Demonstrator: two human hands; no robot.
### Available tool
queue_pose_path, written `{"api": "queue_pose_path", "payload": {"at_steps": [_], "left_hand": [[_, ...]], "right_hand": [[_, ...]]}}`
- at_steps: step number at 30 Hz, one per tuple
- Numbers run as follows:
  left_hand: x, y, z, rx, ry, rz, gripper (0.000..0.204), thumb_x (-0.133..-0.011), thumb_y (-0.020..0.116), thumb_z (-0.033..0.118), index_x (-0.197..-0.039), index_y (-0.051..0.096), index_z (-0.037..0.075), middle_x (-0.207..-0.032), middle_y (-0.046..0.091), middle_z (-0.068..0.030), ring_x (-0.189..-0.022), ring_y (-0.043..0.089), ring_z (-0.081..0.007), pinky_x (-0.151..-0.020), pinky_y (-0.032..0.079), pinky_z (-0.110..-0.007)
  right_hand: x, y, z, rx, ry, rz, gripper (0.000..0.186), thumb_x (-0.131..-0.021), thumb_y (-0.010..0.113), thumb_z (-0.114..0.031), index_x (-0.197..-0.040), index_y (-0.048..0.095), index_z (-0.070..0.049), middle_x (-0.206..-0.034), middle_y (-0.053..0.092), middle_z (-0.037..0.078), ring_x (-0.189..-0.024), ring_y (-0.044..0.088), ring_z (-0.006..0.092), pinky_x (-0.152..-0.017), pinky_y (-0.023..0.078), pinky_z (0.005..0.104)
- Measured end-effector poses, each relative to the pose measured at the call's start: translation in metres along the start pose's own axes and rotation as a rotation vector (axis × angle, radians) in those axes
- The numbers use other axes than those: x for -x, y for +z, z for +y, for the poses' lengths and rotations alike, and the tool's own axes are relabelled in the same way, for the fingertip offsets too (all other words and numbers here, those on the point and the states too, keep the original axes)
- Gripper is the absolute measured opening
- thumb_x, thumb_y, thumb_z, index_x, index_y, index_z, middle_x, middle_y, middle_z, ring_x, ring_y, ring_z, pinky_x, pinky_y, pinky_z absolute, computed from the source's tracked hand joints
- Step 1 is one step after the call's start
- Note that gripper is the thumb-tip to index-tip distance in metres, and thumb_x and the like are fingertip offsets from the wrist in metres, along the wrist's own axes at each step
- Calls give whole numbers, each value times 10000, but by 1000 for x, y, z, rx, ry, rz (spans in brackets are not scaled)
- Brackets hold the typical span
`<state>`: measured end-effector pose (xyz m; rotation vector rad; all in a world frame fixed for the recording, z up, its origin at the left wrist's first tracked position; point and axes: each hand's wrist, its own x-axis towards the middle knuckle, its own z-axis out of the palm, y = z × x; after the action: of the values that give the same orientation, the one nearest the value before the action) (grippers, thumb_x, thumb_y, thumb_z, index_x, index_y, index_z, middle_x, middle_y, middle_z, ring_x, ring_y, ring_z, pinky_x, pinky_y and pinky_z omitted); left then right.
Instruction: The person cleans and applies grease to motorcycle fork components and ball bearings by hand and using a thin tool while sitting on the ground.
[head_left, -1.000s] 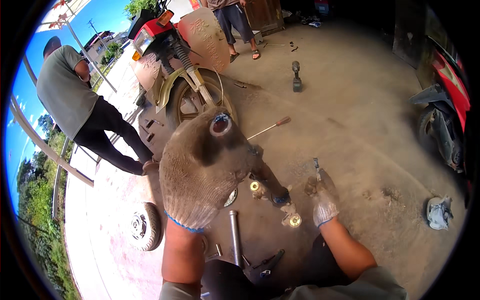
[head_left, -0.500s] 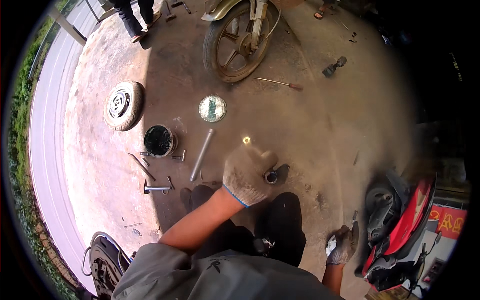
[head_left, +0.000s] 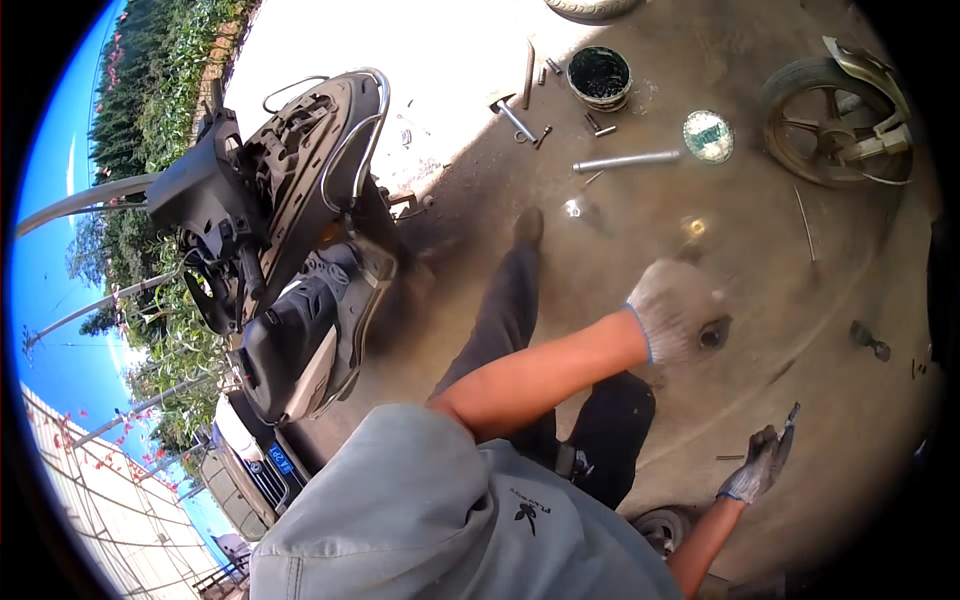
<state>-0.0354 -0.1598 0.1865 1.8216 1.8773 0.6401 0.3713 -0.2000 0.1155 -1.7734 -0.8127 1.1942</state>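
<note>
My left hand (head_left: 675, 308), in a pale knitted glove with a blue cuff, reaches out above the floor in front of my legs. Its fingers are curled against a dark round part with a hole (head_left: 712, 335), whose exact kind is blurred. Further right, my gloved right hand (head_left: 755, 470) is closed around a slender tool with a dark tip (head_left: 793, 412) that points away from me. A brass-coloured ring (head_left: 695, 228) lies on the floor just beyond my left hand. Farther off are a long metal tube (head_left: 626, 161) and a round whitish lid (head_left: 708, 137).
A bucket of black grease (head_left: 600, 78) stands at the far side, near a hammer (head_left: 514, 120) and small metal pieces. A motorcycle front wheel (head_left: 835, 125) and a screwdriver (head_left: 805, 225) are at far right. A partly stripped scooter (head_left: 300, 230) and a parked car (head_left: 255, 460) are at left.
The view has swung left, bringing the scooter, car and sky in. My left hand still holds the round part. My right hand has turned, its tool now pointing up and right.
</note>
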Motion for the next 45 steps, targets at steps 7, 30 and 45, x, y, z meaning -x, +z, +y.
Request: {"api": "queue_pose_path", "payload": {"at_steps": [7, 30, 45], "left_hand": [[145, -50, -21, 33, -355, 401, 169, -764, 794, 244, -905, 743, 166, -664, 640, -89, -607, 647, -315, -532, 491, -430], [606, -124, -112, -38, -1613, 1196, 222, -930, 708, 271, -882, 773, 65, -779, 736, -123, -682, 688, -250, -662, 537, -366], [736, -192, -260, 112, -2170, 992, 591, -852, 634, 644, -970, 793, 86, -1104, 755, -187, -1080, 706, -383, -933, 551, -462]], "right_hand": [[-7, -11, -55, 237, 35, -60, 593, -998, 656, -90, -1539, 446, 33, -998, 657, 104, -760, 548, 122, -717, 488, 246], [170, 239, -52, 504, -246, -809, 428, -1078, 519, -73, -1491, 512, 36, -991, 651, 59, -820, 598, 104, -753, 531, 258], [280, 342, -27, 653, -297, -1080, 456, -1059, 532, -61, -1492, 490, 72, -978, 682, 73, -847, 635, 115, -823, 568, 296]]}}
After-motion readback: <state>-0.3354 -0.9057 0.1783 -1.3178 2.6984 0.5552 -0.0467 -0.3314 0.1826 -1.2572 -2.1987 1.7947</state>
